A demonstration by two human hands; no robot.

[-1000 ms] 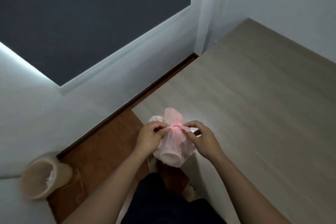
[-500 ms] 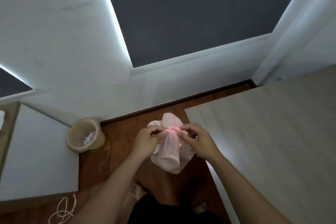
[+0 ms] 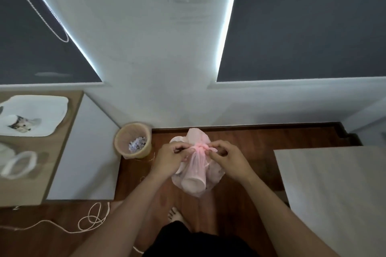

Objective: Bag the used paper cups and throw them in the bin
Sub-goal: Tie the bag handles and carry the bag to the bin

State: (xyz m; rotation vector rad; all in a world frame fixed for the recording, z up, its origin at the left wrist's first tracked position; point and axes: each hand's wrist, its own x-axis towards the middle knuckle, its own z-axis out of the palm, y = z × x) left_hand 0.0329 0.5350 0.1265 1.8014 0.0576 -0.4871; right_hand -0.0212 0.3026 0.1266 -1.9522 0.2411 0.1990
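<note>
Head view: looking down at both hands, centre frame, over a wooden floor.
Bag: pink plastic bag [image 3: 195, 170] with paper cups [image 3: 193, 183] inside, held mid-air at centre.
Left hand [image 3: 171, 158]: pinched shut on the knot's left tail.
Right hand [image 3: 226, 159]: pinched on the right tail.
Change: a second ago the bin [image 3: 133, 141] sat at lower left edge; now it stands just left of the bag.
Meaning: probably knot nearly done, drop next.
Writing: none legible.
</note>
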